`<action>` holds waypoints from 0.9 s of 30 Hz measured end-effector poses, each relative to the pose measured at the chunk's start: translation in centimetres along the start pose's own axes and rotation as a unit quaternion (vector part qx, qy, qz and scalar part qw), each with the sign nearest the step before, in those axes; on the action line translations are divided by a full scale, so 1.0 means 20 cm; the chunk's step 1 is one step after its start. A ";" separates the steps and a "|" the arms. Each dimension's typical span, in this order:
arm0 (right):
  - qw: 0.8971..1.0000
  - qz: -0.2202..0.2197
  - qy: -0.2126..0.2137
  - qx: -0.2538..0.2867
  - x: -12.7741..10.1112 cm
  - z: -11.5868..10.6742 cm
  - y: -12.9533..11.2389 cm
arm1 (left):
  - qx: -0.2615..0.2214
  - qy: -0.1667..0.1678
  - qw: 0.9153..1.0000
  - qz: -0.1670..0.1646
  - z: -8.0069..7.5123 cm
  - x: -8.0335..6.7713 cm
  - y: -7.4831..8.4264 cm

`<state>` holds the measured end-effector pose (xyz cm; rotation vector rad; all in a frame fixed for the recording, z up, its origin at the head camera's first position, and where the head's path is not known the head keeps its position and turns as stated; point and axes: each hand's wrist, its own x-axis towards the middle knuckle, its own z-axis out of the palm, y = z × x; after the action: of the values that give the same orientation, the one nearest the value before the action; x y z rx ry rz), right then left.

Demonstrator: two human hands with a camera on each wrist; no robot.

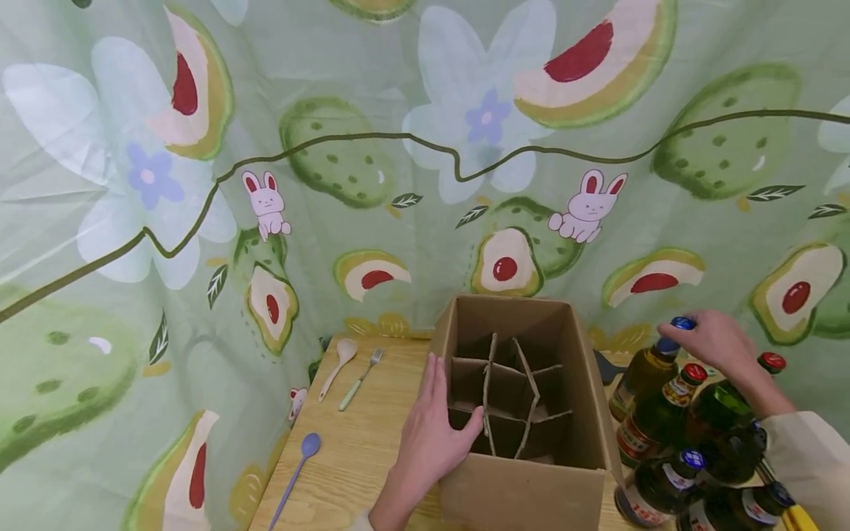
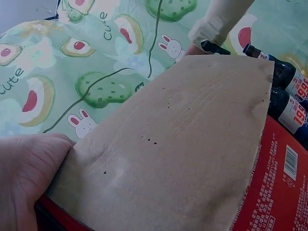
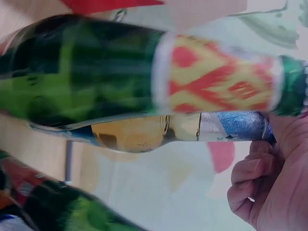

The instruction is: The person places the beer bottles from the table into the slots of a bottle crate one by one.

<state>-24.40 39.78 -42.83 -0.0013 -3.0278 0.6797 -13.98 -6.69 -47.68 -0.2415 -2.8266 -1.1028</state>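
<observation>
An open cardboard box (image 1: pixel 584 383) with cardboard dividers (image 1: pixel 508 394) stands on the wooden table. My left hand (image 1: pixel 434 428) rests on its left wall, thumb hooked over the rim; the left wrist view shows the left hand (image 2: pixel 24 178) against the box flap (image 2: pixel 168 154). My right hand (image 1: pixel 707 339) grips the blue-capped top of a yellowish bottle (image 1: pixel 644 376) at the right of the box. In the right wrist view the right hand (image 3: pixel 269 183) curls round that bottle's foil neck (image 3: pixel 231 126), behind a green bottle (image 3: pixel 96 72).
Several dark and green bottles (image 1: pixel 704 442) with red or blue caps crowd the table's right corner. A beige spoon (image 1: pixel 339 365), a green fork (image 1: pixel 361 377) and a blue spoon (image 1: pixel 295 472) lie left of the box. A patterned green cloth (image 1: pixel 332 147) hangs behind.
</observation>
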 end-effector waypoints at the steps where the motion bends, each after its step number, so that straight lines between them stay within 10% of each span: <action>1: 1.000 -0.001 -0.002 0.005 0.00 -0.02 -0.02 | 0.001 0.001 1.000 0.002 0.00 0.00 0.00; 15: 0.993 -0.002 0.116 0.010 0.06 -0.36 -0.31 | 0.001 -0.008 1.000 0.014 -0.01 0.01 -0.01; 27: 0.955 -0.027 0.273 0.112 0.19 -0.72 -0.77 | 0.010 0.001 1.000 0.013 0.00 0.00 -0.01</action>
<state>-27.52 32.02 -23.12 -0.0848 -2.4052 0.8481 -14.10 -6.82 -47.68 -0.2740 -2.8239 -1.0692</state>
